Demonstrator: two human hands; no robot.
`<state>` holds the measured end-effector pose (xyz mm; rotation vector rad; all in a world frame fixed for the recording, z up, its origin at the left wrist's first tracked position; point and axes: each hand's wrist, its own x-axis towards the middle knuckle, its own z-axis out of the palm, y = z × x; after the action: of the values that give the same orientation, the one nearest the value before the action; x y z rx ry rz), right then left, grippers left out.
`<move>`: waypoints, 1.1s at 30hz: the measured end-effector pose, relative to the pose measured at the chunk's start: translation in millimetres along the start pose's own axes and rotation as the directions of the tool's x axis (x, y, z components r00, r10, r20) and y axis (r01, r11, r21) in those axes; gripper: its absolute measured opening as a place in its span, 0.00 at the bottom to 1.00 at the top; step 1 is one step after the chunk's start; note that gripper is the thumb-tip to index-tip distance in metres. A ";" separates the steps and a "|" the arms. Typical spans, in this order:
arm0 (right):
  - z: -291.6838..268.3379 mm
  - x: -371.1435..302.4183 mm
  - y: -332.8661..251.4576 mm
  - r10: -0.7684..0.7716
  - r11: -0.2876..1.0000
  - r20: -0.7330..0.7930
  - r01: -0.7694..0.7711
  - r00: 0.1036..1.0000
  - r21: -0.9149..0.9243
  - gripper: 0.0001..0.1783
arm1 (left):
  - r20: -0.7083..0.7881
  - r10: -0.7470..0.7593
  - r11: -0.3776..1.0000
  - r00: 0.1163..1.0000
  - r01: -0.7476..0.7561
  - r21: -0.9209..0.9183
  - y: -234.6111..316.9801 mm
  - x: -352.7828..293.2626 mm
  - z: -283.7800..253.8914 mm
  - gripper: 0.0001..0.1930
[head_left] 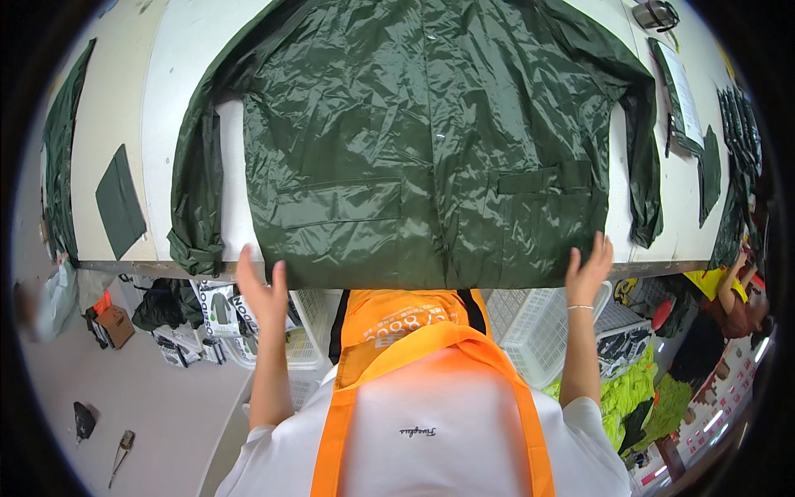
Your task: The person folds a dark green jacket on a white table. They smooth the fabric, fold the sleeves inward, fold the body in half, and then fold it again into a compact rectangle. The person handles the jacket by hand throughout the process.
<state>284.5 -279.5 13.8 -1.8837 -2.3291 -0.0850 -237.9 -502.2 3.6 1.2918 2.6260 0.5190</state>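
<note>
One green jacket [356, 124] has its hem [373, 272] between left hand [263, 296] and right hand [588, 275].

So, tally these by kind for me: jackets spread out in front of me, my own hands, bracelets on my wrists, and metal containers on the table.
Spread jacket: 1
Hands: 2, left hand and right hand
Bracelet: 1
Metal container: 1
Total: 5

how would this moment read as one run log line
green jacket: spread on white table | left hand: open, at its lower left | right hand: open, at its lower right
</note>
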 end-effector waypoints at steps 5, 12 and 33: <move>67.0 34.3 -62.9 0.008 0.999 0.114 -0.012 0.993 0.036 0.38 | 0.103 0.214 0.949 0.971 -0.232 0.212 34.1 57.6 56.4 0.37; 98.3 169.3 -82.0 0.067 0.998 0.038 -0.067 0.997 -0.010 0.37 | -0.001 0.230 0.918 0.973 -0.217 0.331 68.4 190.5 85.5 0.36; 119.6 292.9 -271.0 0.093 0.667 0.070 -0.115 0.993 0.736 0.08 | 0.587 0.188 0.910 0.788 0.085 -0.406 293.7 324.9 168.4 0.15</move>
<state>-48.8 -37.4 -48.3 -1.5518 -1.8074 0.7912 -170.6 -39.9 -40.1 1.1435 1.8182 0.5122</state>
